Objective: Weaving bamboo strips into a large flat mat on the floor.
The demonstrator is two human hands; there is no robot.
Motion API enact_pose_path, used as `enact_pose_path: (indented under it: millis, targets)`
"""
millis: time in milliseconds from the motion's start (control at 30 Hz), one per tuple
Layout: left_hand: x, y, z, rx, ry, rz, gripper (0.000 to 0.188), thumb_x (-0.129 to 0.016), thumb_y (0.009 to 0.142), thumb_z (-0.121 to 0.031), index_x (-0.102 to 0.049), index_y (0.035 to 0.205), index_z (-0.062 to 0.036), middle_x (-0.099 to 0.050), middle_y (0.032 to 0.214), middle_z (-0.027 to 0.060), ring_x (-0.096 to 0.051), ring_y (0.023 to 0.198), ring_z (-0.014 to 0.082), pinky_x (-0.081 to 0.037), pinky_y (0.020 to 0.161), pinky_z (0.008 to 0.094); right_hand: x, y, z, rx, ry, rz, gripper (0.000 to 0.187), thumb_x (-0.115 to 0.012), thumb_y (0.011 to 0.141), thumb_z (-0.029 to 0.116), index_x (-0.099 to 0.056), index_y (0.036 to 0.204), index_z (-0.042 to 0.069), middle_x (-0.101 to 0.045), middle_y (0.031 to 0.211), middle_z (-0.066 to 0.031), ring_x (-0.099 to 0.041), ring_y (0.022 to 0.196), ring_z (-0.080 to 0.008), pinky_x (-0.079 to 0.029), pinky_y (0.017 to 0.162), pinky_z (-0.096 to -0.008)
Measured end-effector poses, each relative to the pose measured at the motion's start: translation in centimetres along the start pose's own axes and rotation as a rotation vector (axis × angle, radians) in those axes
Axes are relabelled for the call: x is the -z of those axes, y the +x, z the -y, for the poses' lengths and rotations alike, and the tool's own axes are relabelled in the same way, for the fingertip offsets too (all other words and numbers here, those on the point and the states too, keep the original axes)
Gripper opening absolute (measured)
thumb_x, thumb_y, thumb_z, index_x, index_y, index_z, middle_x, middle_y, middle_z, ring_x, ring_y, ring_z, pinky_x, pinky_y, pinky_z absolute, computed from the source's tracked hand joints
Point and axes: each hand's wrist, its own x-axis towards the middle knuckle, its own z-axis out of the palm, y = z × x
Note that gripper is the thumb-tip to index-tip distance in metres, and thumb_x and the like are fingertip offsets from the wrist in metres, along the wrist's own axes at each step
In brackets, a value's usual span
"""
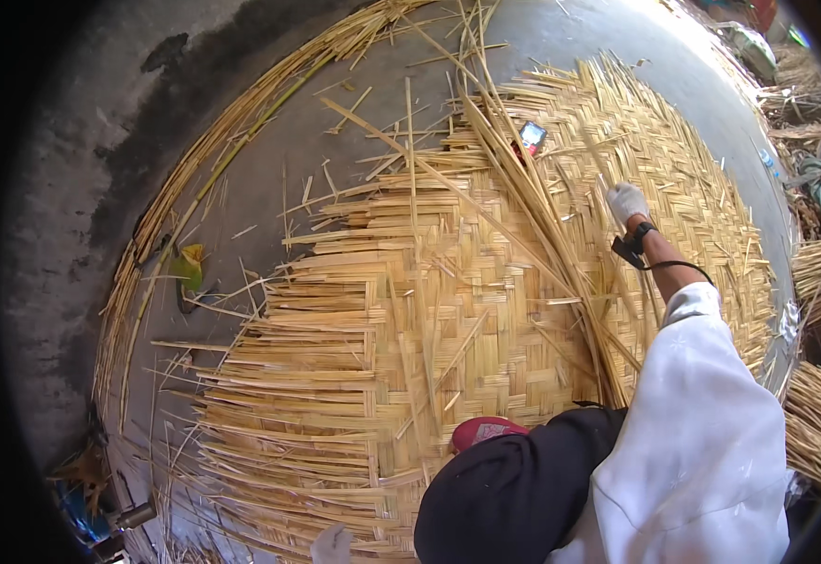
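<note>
A large woven mat [509,320] of flat, straw-coloured split reeds lies on the floor, its loose strip ends sticking out at the left. On its right part my right hand [628,202], in a pale glove, is closed around a thin reed strip [593,150], which looks blurred. A black strap [634,246] circles that wrist. Only a bit of my left hand [332,544], also in a pale glove, shows at the lower edge over the strip ends; its fingers cannot be made out. A bundle of long loose strips [530,193] runs across the mat, left of my right hand.
A phone-like device [530,137] with a lit screen rests on the mat beside the loose strips. Long reeds [205,169] curve along the wall at left, near a green-yellow leaf [188,267]. Reed bundles [820,418] are stacked at right. My red shoe [488,431] stands on the mat.
</note>
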Motion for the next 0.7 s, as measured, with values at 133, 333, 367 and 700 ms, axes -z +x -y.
enact_pose_path:
  millis: [133,333,367,700]
  targets:
    - [-0.7,1.3,1.0,0.063,-0.77,-0.089,0.038,-0.042,0.091,-0.02,-0.051,0.124,-0.0027,-0.051,0.126,0.0132,-0.046,0.117,0.0255,-0.033,0.102,0.037,5.4,1.5,3.0,0.054,0.449,-0.133,0.04,-0.052,0.079,0.037,-0.063,0.083,-0.001,-0.062,0.076,-0.0235,-0.06,0.07,-0.0362,-0.044,0.064,-0.0431]
    - [0.0,2.0,-2.6,-0.115,-0.153,-0.325,0.028,-0.057,0.079,-0.013,-0.06,0.101,0.003,-0.061,0.094,0.015,-0.059,0.086,0.0229,-0.044,0.079,0.032,13.8,0.8,14.6,0.522,0.794,-0.191,0.03,-0.056,0.085,0.032,-0.065,0.083,0.003,-0.053,0.058,-0.0006,-0.046,0.052,-0.0086,-0.037,0.047,-0.027]
    - [0.1,1.8,-3.3,-0.126,-0.141,-0.34,0.027,-0.059,0.076,-0.012,-0.062,0.098,0.0039,-0.063,0.088,0.0152,-0.061,0.081,0.0225,-0.046,0.075,0.0312,15.0,1.0,16.6,0.507,0.814,-0.113,0.03,-0.055,0.086,0.032,-0.064,0.081,0.004,-0.053,0.057,-0.0008,-0.047,0.051,-0.0088,-0.037,0.047,-0.0272]
    - [-0.1,0.5,-2.8,-0.086,-0.148,-0.353,0.026,-0.06,0.075,-0.011,-0.063,0.095,0.0054,-0.065,0.086,0.017,-0.063,0.081,0.0241,-0.047,0.076,0.0323,8.3,1.8,16.4,1.0,-0.536,0.31,0.024,-0.057,0.077,0.027,-0.066,0.08,0.006,-0.064,0.075,-0.0118,-0.061,0.067,-0.0276,-0.049,0.06,-0.035]
